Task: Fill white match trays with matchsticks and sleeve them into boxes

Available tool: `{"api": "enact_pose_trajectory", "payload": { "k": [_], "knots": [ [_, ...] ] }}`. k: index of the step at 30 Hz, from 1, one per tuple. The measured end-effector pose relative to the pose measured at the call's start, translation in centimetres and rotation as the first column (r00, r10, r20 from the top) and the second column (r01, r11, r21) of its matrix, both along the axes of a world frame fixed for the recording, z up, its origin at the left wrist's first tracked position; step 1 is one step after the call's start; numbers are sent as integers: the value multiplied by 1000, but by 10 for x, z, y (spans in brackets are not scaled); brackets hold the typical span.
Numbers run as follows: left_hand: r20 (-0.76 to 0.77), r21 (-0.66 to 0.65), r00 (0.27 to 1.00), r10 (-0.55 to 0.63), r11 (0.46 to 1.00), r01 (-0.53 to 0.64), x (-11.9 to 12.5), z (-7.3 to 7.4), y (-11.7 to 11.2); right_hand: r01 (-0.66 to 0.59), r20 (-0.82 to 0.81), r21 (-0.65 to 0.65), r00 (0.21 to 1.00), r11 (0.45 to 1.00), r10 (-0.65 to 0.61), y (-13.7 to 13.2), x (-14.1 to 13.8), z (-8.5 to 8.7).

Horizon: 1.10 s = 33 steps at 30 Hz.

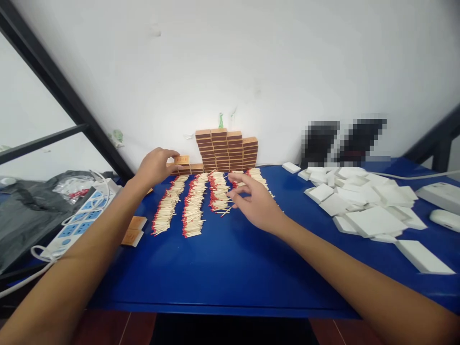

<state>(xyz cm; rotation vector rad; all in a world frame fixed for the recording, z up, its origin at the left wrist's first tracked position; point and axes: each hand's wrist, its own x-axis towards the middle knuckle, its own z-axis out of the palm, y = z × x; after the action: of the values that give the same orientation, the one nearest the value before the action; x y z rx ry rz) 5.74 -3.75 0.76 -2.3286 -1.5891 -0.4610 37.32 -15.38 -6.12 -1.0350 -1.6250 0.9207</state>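
The left hand (158,165) pinches a small matchbox (182,159) by its left end, thumb low and fingers above, so the grip is narrow and filled. The box sits to the right of the fingertips, its long side running left to right, roughly in line with the wall (230,72) behind. Directly below it is a low row of matchboxes (197,168) (whether the held box rests on that row or hangs just above it, I cannot tell). To the right of the held box, with a slight gap between, rises the tall stack of matchboxes (227,152), its upper edge stepping down toward its right side. The left hand is clearly the nearer one to the held box; the right hand (253,199) is well apart from it, over the right-hand rows of matches. Its thumb and fingers are parted and softly curled, with nothing visible between them; contact with the matches below is unclear. The loose matches lie in bands running from near the stack toward the person, and the leftmost band (170,206) comes closest to the left hand. The wall closes off the far side, while a bare stretch of blue table (215,278) opens between the bands and the front edge. Off to the right, a heap of white boxes (377,220) bounds the clear surface; on the left, a power strip (81,223) lies beyond the left forearm.
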Motion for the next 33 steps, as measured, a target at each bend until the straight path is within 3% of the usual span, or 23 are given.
{"api": "enact_pose_trajectory", "payload": {
  "k": [3, 8, 13, 17, 19, 21, 22, 26, 33],
  "knots": [
    [-35, -29, 999, -12, 1000, 11, -4, -12, 20, 30, 65, 126, 997, 992, -38, 1, 2, 2],
    [-87, -44, 996, -35, 999, 31, -2, -24, 29, 48, 98, 229, 993, 972, -72, -3, 3, 7],
    [-88, -7, 996, 8, 1000, -9, 2, -23, 24, 60, 117, 248, 989, 967, -91, -3, 4, 10],
    [-78, 3, 997, -25, 1000, 25, 10, -18, 4, 95, 211, 419, 957, 903, -199, 8, 21, 20],
    [-65, -3, 995, -72, 997, 72, 15, -16, -13, 155, 324, 536, 870, 830, -372, 18, 38, 28],
    [-41, -4, 990, -133, 991, 133, 20, -15, -33, 251, 455, 576, 692, 778, -561, 30, 61, 36],
    [4, 27, 984, -180, 983, 180, 23, -15, -44, 295, 528, 557, 596, 777, -605, 36, 74, 39],
    [147, 98, 958, -248, 967, 235, 30, -22, -73, 434, 794, 425, 243, 794, -558, 51, 123, 48],
    [213, 104, 923, -322, 946, 306, 27, -48, -82, 521, 880, 311, 158, 795, -448, 66, 172, 38]
  ]
}}
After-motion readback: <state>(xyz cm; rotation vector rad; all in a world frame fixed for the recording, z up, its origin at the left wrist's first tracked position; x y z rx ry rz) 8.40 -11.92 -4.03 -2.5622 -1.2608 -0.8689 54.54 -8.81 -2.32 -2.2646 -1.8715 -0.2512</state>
